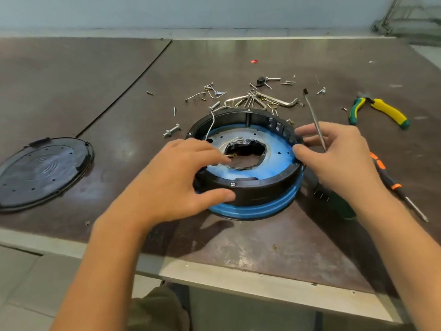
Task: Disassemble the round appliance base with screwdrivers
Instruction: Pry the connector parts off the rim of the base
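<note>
One round appliance base [257, 189], black over blue, sits mid-table. The left hand [176, 177] grasps its near rim, thumb on the outer wall. The right hand [338, 161] pinches one screwdriver [315, 118] and touches the right rim. A second screwdriver [391, 182] and one pair of pliers [381, 109] lie to the right, one black cover [45, 170] to the left. Loose screws [214, 105], too many to count, lie behind. The table [238, 247] is dark brown, the wall [191, 10] pale.
</note>
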